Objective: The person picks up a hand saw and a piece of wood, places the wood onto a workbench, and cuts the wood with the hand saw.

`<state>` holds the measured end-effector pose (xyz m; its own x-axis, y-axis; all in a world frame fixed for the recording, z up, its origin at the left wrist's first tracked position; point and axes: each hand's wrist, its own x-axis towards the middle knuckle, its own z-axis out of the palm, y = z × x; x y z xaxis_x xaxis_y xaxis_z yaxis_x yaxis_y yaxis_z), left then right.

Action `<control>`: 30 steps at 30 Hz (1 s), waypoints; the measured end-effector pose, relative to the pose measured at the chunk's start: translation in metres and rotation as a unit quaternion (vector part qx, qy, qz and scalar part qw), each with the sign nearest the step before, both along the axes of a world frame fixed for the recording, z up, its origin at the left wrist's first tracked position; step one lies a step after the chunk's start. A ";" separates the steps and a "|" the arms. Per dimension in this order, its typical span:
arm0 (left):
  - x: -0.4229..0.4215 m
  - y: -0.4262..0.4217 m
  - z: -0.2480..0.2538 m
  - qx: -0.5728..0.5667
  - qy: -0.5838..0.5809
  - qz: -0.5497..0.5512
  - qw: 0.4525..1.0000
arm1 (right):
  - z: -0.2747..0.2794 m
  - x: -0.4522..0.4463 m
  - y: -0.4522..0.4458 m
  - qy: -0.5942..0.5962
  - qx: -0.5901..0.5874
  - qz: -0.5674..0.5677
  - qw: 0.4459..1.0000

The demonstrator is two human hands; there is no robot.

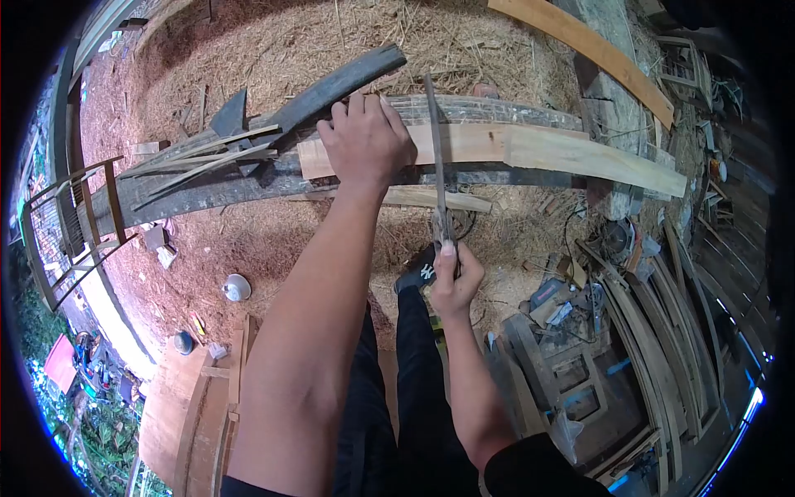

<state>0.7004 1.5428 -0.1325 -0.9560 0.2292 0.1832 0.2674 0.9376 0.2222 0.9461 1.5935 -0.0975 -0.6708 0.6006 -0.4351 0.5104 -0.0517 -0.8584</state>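
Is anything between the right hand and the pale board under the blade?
Yes, the saw: the right hand grips its handle, and its blade crosses over the pale board. The left hand is left of the blade, not between them.

Two hands (367, 139) (456, 280); one saw (438, 149)

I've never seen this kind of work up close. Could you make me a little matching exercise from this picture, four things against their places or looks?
Column one:
1. Left hand
2. Right hand
3. Saw
4. Shoe

Column two:
A. Its blade crosses the pale board
B. Dark, with a white logo
C. Set on the pale board, with no tool in it
D. Closed around a tool's handle

Right pairs: 1-C; 2-D; 3-A; 4-B
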 end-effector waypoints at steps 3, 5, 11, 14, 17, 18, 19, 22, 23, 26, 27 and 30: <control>0.004 0.001 0.000 -0.007 -0.010 0.000 1.000 | 0.015 0.041 -0.017 0.008 0.040 -0.008 0.999; 0.001 0.001 0.000 -0.009 0.006 -0.002 1.000 | 0.019 0.036 -0.013 0.006 0.030 -0.001 1.000; 0.002 0.000 0.002 -0.003 -0.005 -0.002 1.000 | 0.014 0.006 -0.001 0.025 0.083 0.035 0.996; 0.001 0.001 0.001 -0.006 0.001 -0.005 1.000 | 0.026 0.046 -0.019 -0.012 0.001 -0.008 1.000; 0.002 0.001 0.001 0.000 -0.006 -0.001 1.000 | 0.009 0.013 -0.004 -0.003 0.035 0.004 0.999; 0.002 0.002 0.000 0.000 -0.005 0.000 1.000 | 0.004 0.003 0.002 -0.015 0.036 0.025 0.999; 0.002 0.001 -0.001 0.001 -0.002 0.002 1.000 | 0.005 0.008 0.000 -0.014 0.035 0.026 0.999; 0.004 -0.001 -0.002 0.002 -0.004 -0.001 1.000 | 0.019 0.033 -0.015 0.012 0.031 -0.012 0.999; 0.002 0.000 -0.001 0.004 -0.005 -0.001 1.000 | 0.018 0.031 -0.014 0.014 0.033 -0.012 0.999; 0.003 0.001 0.000 0.002 0.000 0.003 1.000 | 0.014 0.024 -0.011 0.006 0.037 0.003 0.999; 0.003 0.002 0.000 0.002 0.001 0.004 1.000 | 0.008 0.009 -0.003 -0.002 0.075 0.036 0.997; 0.001 0.001 0.001 -0.002 -0.005 0.008 1.000 | 0.007 0.013 -0.003 -0.017 0.037 0.014 0.999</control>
<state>0.7012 1.5436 -0.1312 -0.9610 0.2155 0.1732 0.2511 0.9426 0.2201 0.9595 1.5910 -0.0901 -0.6730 0.6136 -0.4129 0.5401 0.0263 -0.8412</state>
